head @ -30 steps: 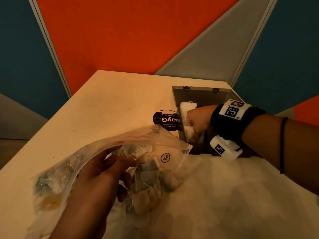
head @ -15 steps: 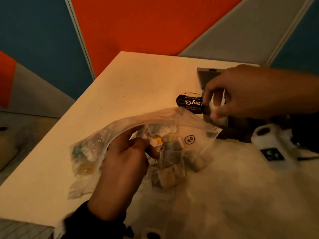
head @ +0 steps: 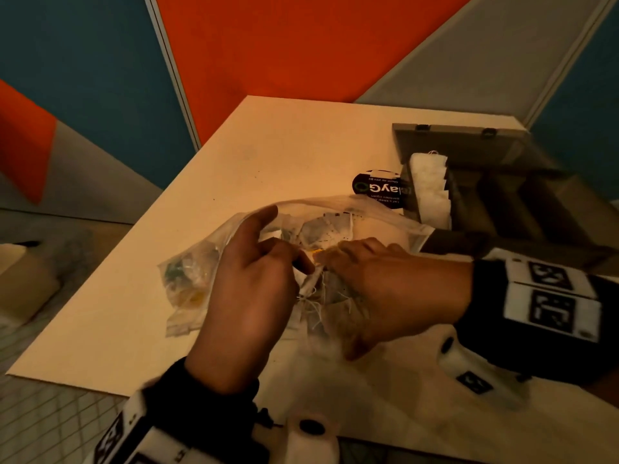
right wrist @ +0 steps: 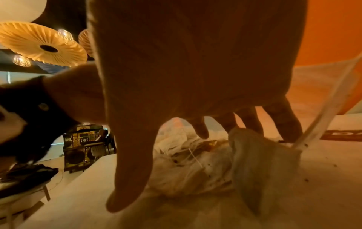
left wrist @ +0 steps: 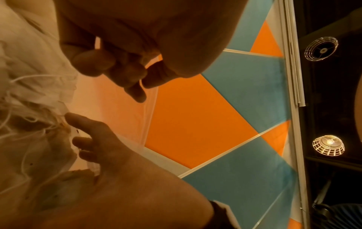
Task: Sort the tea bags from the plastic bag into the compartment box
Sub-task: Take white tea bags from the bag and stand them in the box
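Observation:
A clear plastic bag [head: 378, 226] full of tea bags [head: 321, 232] lies on the table's middle. My left hand [head: 288, 252] pinches the bag's near rim and holds its mouth up, with the index finger stretched along the rim. My right hand [head: 348, 279] reaches into the mouth. Its straight fingers [right wrist: 284, 128] touch a pale tea bag [right wrist: 260, 162], and its thumb [right wrist: 129, 178] stays spread apart. The grey compartment box [head: 509, 202] stands open at the back right. White tea bags [head: 430, 185] stand upright in its left compartment.
A black packet with a green and white print [head: 378, 190] lies against the box's left side. The light table [head: 254, 155] ends at its left edge near the bag. Teal, orange and grey wall panels rise behind it.
My right hand has left the box, where it set down a white tea bag, and has come back into the bag's mouth. My left hand has kept hold of the bag.

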Demonstrator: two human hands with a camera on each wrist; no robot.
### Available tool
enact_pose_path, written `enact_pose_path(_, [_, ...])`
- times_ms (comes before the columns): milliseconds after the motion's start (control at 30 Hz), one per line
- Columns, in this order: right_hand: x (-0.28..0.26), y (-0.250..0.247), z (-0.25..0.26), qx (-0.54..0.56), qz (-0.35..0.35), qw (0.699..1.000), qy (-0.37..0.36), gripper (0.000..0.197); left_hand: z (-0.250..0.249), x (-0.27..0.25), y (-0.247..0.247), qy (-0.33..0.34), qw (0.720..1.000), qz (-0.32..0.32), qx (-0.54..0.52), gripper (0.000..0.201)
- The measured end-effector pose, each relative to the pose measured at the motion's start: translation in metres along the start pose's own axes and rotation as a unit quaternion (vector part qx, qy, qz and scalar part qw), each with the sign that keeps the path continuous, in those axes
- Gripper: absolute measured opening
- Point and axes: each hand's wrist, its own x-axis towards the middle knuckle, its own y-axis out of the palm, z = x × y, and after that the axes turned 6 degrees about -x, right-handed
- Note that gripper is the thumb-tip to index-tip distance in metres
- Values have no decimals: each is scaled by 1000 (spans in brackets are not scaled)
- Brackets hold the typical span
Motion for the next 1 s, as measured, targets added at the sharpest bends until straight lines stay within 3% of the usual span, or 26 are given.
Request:
enact_pose_path(233, [27, -2, -8, 39, -7, 999, 34, 115, -2, -2, -3, -19, 1000, -12, -9, 52])
enact_pose_path(533, [35, -9, -13, 124, -58, 990, 22, 41, -1, -3, -4, -10, 1000, -5, -8, 58])
enact_pose_path(667, [34, -16, -23, 192, -80, 976, 59, 30, 4, -1, -6, -19, 1000, -8, -15, 57])
enact_pose_path(800, [38, -20, -26, 376, -115, 911, 126, 35, 11, -3, -7, -14, 999, 45, 1, 57])
enact_pose_path(933, [45, -22, -17, 539, -153, 814, 153, 18, 16, -3, -8, -1, 997, 58, 42, 65])
enact_pose_path(1000, [49, -24, -13, 592, -190, 766, 164, 19, 16, -3, -11, 7, 997, 61, 53, 66])
